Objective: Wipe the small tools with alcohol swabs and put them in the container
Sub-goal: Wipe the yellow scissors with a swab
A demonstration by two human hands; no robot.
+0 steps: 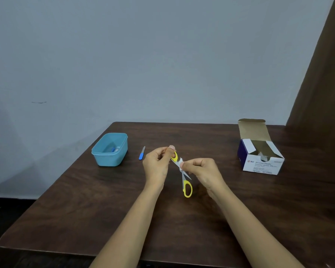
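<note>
Left hand (158,164) grips small yellow-handled scissors (187,188), right hand (202,169) pinches white alcohol swab (180,163) on blade; blue-handled nail file (142,153) apparently awaits wiping beside part-filled light-blue plastic container (108,161) near tabletop's (81,209) left edge.

"BD Alcohol Swabs" on the white box (260,163)

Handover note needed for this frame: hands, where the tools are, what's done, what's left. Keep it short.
Left hand: grips one loop of the yellow-handled scissors, held open above the dark wooden table.
Right hand: pinches a white alcohol swab round a blade.
The blue-handled file lies on the table between the hands and the light blue plastic container, touching neither.
The open white and blue swab box stands on the right.
Done: something small is in the container, too blurred to name.
Left: finish wiping the scissors and put them in; the file is not yet in.
</note>
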